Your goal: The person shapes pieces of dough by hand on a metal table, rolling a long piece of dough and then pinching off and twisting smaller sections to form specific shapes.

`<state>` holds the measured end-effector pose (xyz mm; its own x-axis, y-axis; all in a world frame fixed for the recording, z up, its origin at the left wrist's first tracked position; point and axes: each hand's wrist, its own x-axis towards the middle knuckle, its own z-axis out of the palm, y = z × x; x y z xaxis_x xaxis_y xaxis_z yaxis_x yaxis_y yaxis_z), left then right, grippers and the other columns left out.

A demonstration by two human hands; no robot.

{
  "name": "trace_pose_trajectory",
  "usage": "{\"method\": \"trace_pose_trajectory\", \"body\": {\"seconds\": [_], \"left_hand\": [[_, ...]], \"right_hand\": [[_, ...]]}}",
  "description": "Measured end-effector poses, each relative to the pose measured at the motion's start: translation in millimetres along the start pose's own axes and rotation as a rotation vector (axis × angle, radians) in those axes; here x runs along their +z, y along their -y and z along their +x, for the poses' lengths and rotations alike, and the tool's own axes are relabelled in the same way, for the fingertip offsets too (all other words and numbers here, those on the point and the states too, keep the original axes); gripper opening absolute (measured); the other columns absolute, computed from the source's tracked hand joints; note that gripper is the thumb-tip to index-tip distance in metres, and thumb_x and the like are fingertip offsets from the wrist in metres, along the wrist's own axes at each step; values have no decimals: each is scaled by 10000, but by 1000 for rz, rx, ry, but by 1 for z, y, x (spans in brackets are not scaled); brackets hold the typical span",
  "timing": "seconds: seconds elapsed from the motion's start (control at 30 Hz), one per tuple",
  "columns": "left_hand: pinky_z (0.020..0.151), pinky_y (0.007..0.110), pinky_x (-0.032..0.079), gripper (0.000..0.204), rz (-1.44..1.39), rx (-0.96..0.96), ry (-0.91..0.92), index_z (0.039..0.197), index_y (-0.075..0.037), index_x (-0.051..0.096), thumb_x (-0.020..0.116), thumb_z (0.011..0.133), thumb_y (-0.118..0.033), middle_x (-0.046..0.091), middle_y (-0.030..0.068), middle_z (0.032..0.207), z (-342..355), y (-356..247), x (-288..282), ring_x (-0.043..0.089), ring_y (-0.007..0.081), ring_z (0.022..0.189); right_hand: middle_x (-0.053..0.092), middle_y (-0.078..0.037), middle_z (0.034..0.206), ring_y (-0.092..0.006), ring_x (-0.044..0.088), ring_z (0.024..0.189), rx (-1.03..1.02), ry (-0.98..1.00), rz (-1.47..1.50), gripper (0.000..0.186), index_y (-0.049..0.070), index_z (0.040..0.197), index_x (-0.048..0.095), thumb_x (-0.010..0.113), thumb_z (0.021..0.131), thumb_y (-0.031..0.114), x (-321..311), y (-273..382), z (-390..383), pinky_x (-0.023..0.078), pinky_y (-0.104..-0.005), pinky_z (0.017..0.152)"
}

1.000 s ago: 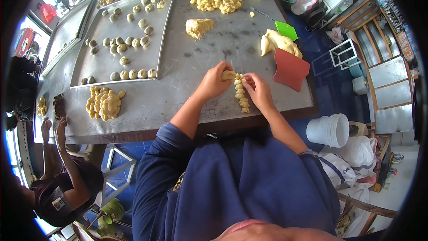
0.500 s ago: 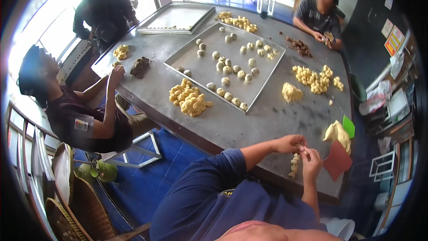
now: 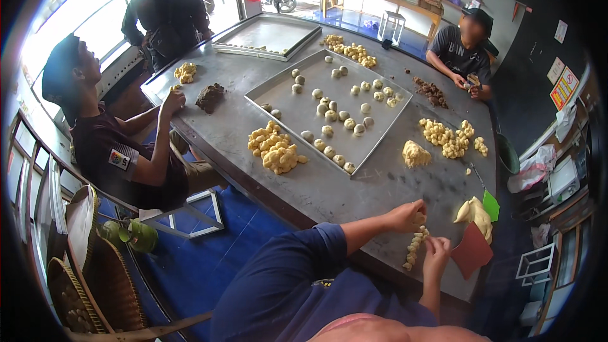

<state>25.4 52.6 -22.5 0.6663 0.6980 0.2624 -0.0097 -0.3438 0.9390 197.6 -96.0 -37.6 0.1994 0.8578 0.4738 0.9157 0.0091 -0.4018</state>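
Observation:
My left hand (image 3: 407, 216) is held over the near right part of the metal table, its fingers curled together; what they hold, if anything, is hidden. Close by on the right, my right hand (image 3: 437, 253) has thumb and fingertips pinched at the upper end of a row of small pale dough pieces (image 3: 415, 250). Whether a piece is in that pinch is too small to tell. The row runs along the table toward me. Beyond my right hand lie a flat reddish sheet (image 3: 472, 251), a smooth pale dough lump (image 3: 476, 216) and a green scraper (image 3: 490, 206).
A large tray (image 3: 285, 98) with several round dough balls fills the table's middle. Piles of yellow dough pieces (image 3: 275, 149), a rough dough lump (image 3: 416, 154) and brown filling (image 3: 430, 92) surround it. Co-workers sit at left (image 3: 126, 145) and far right (image 3: 462, 54); another person (image 3: 168, 19) stands behind.
My hands have moved apart: the left slightly up and leftward, the right down beside the dough row. The row looks longer at its upper end. The whole view has shifted a little.

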Motion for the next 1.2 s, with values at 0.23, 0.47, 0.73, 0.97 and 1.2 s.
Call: {"method": "trace_pose_trajectory", "body": {"seconds": [0.23,0.47,0.73,0.97,1.2], "left_hand": [[774,397,512,278,5,10,116,1006,-20,613,691,756,-113,678,173,905,-6,10,2,666,336,898],[762,350,530,300,-145,39,316,1148,-11,585,643,909,-183,694,126,942,-10,25,10,682,219,880],[710,298,507,234,-174,14,443,1117,-26,574,625,940,-170,669,53,904,-10,2,0,633,129,829],[729,329,489,141,-16,207,243,987,-65,607,658,893,-158,658,67,851,-6,1,-1,644,176,819],[735,403,496,246,22,93,45,974,-37,552,698,795,-121,661,146,883,-6,-11,-10,650,342,856]], "right_hand": [[660,-192,1027,-327,669,836,174,217,-5,247,-16,1081,663,680,844,50,-5,9,-7,528,-402,780],[684,-138,1026,-287,677,883,-188,-18,119,333,28,1130,689,694,801,-26,-24,67,25,534,-369,766],[682,-98,928,-207,662,795,-51,-28,235,155,13,947,681,722,799,-6,-13,47,10,531,-306,691],[623,-30,833,-72,581,723,650,42,1360,76,59,904,583,659,907,72,-15,54,-6,486,-216,653],[630,-19,873,-90,603,778,517,19,901,146,36,968,622,678,932,166,-35,39,-13,493,-232,684]]}}
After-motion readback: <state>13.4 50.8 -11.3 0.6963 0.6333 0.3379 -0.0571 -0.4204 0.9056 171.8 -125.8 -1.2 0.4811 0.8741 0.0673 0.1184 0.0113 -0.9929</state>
